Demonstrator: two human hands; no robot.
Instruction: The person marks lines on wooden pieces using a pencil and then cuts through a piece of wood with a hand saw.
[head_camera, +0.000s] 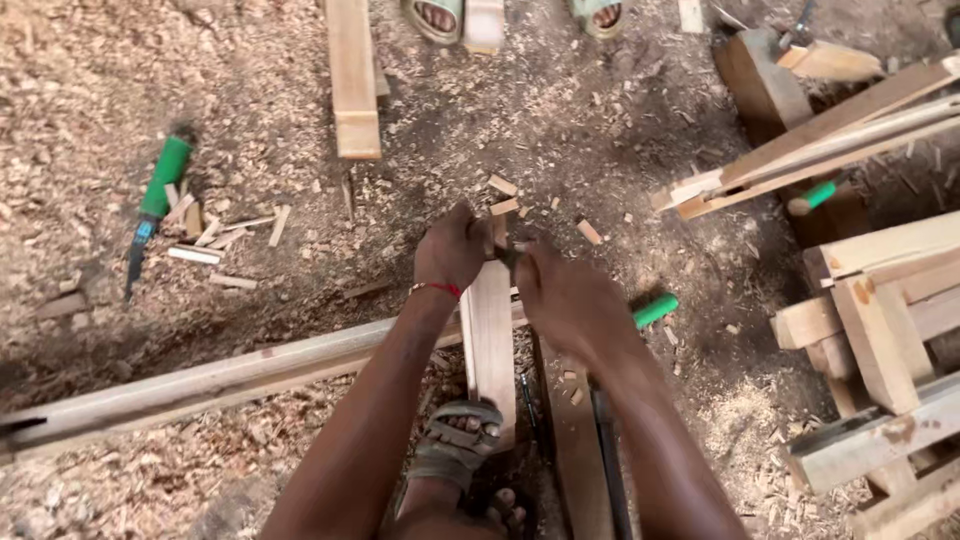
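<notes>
My left hand (452, 248) grips the far end of a pale wooden plank (489, 345) that runs toward me. My own sandalled foot (457, 448) presses on the plank's near end. My right hand (563, 298) is closed around a tool with a green handle (655, 310); its dark tip meets the plank's far end beside my left hand. What the tip does there is hidden by my fingers. A red thread circles my left wrist.
A long timber (210, 382) lies across the sawdust floor under the plank. A green-handled chisel (155, 205) lies at the left among offcuts. Stacked wooden pieces (880, 340) stand at the right. Another person's sandalled feet (520, 15) and a plank (352, 80) are at the top.
</notes>
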